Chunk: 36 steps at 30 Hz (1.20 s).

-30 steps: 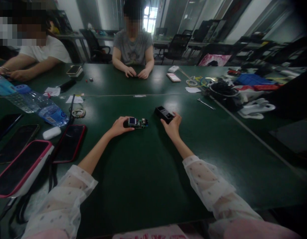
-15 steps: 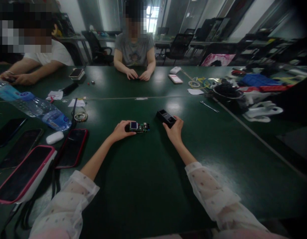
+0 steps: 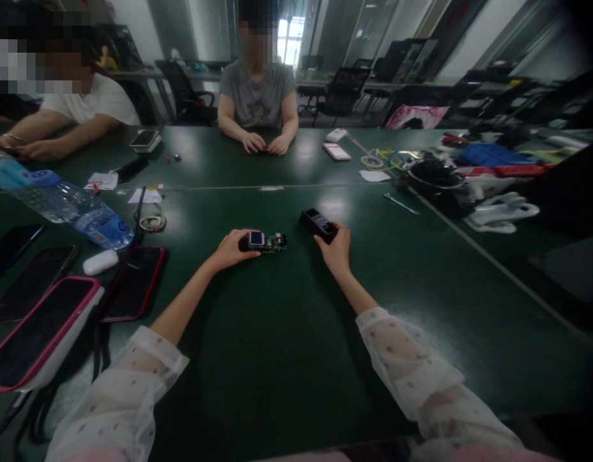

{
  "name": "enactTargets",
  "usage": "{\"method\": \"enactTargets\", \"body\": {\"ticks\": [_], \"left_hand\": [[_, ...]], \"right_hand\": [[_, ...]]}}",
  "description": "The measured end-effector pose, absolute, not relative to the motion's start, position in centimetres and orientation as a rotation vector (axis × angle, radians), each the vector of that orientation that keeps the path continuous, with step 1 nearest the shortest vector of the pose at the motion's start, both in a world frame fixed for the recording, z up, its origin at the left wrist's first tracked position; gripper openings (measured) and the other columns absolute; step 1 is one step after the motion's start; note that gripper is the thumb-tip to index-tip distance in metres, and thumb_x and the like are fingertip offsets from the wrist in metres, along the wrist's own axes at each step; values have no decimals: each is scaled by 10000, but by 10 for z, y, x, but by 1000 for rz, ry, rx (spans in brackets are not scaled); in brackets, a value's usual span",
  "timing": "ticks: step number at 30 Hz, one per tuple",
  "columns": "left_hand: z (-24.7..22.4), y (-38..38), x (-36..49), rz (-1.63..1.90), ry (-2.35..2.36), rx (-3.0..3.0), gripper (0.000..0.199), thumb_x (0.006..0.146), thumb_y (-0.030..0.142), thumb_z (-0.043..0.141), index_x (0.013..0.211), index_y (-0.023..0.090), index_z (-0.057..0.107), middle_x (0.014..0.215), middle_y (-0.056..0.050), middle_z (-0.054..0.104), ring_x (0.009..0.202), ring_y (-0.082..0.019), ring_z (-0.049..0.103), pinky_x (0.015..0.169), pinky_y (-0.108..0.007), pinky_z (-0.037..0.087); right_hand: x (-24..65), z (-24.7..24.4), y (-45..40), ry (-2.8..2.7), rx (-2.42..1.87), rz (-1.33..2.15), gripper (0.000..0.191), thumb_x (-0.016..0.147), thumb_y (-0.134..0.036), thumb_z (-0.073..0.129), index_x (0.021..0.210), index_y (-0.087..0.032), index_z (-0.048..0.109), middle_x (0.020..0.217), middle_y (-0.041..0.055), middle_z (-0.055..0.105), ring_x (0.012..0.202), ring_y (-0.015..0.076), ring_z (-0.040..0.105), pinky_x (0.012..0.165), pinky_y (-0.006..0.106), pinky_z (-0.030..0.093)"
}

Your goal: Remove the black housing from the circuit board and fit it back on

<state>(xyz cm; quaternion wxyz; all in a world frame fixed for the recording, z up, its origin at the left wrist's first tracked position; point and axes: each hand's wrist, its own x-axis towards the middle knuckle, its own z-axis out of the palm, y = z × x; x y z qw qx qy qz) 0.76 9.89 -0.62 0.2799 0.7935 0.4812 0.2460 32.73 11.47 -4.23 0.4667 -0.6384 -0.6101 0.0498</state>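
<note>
My left hand [image 3: 232,249] grips the left end of a green circuit board [image 3: 273,243], which carries a small square screen [image 3: 257,239] facing up. The thumb and fingers close on its edges. To the right, my right hand [image 3: 337,247] holds the near end of a black plastic case [image 3: 316,224] with rectangular cut-outs in its upper face. A narrow gap of table separates the board from the case. Both things are at or just above the green tabletop [image 3: 277,346]; I cannot tell whether they touch it.
Several phones lie at the left, including a red-edged one [image 3: 135,282], beside a white earbud case [image 3: 101,262] and a tilted water bottle [image 3: 92,218]. A wrench [image 3: 401,204] and a cable pile [image 3: 434,176] are at the right. Two people sit across the table.
The whole view has shifted slightly. Both hands keep their holds on the board and the case, with hardly any movement between them.
</note>
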Motion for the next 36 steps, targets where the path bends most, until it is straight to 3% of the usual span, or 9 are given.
{"method": "enactTargets", "body": {"ticks": [6,13,28,36], "left_hand": [[-12,102,5,692,1292,2140,587,747,463,717,1275,307,512,1252,-51,560,1162,-291,490,947,-476,404],[-14,102,5,715,1274,2166,578,754,458,709,1273,298,513,1241,-52,568,1155,-283,500,951,-471,406],[-18,102,5,679,1366,2068,628,727,515,706,1265,252,520,1266,-99,515,1179,-318,494,949,-511,428],[-17,102,8,738,1407,2076,765,657,512,769,1294,210,471,1247,-124,529,1150,-314,520,964,-485,429]], "right_hand": [[328,-42,117,-1448,-1477,154,467,747,-273,661,1171,-165,497,1132,118,541,1069,272,524,970,501,418],[292,-26,102,-1530,-1162,296,524,882,-402,530,1347,-233,356,1304,114,461,1191,250,494,990,462,450],[268,-11,85,-1924,-1050,483,522,931,-369,461,1414,-283,285,1320,110,430,1239,265,449,1031,496,432],[262,-11,84,-2091,-949,486,549,917,-240,479,1426,-280,277,1305,108,423,1241,249,438,1088,479,363]]}}
